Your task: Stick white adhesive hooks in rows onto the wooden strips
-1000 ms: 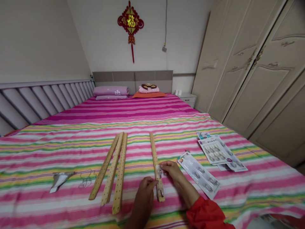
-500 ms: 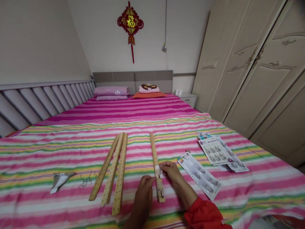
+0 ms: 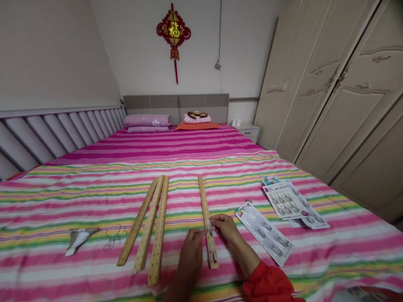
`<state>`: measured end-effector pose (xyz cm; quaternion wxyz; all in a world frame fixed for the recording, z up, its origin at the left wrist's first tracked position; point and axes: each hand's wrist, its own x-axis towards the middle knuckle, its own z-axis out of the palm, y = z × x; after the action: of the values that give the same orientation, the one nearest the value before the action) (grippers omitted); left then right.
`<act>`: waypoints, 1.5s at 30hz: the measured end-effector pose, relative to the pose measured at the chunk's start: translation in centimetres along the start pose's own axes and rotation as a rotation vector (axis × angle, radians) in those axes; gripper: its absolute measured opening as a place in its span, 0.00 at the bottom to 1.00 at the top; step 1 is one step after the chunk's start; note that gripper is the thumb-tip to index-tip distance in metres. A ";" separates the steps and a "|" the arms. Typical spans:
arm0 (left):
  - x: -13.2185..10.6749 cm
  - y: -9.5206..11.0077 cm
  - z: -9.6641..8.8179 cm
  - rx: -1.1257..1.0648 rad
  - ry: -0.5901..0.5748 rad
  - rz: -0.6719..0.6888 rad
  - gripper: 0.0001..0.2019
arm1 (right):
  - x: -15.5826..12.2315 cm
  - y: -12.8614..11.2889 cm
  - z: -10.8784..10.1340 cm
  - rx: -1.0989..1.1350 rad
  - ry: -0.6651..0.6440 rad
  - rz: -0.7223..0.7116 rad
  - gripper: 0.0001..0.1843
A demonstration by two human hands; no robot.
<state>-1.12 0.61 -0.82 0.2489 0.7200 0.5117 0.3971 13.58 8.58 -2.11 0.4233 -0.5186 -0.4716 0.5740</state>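
A perforated wooden strip [image 3: 204, 201] lies lengthwise on the striped bedcover between my hands. Above its near part, a small clear adhesive hook [image 3: 210, 230] is pinched at its right side by my right hand [image 3: 227, 228]. My left hand [image 3: 190, 251] is closed, thumb and forefinger pressed together at the hook's left edge. The fingertips partly hide the hook. Another metal hook [image 3: 214, 256] sits on the strip near its close end.
Three more perforated wooden strips [image 3: 154, 226] lie to the left, beside tangled thin thread [image 3: 115, 237] and a crumpled white-grey scrap [image 3: 80, 240]. Rightward are an opened hook blister pack [image 3: 264, 233] and several stacked hook packs [image 3: 285, 200]. The bedcover [image 3: 78, 201] is slightly wrinkled.
The hook has come slightly nearer along the strip and tilted; its white face no longer shows. My left fingertips have shifted slightly up to its edge.
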 end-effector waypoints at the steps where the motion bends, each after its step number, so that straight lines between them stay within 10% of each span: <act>1: 0.0 0.0 0.0 0.021 -0.003 -0.007 0.24 | 0.0 0.0 0.0 -0.004 0.002 -0.001 0.08; 45: 0.3 0.6 0.7 0.261 0.001 -0.046 0.24 | -0.3 -0.1 0.4 -0.025 0.197 -0.234 0.03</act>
<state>-0.18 0.65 -0.62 0.1616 0.7342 0.5756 0.3217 13.18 8.21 -1.98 0.5251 -0.5192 -0.4921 0.4610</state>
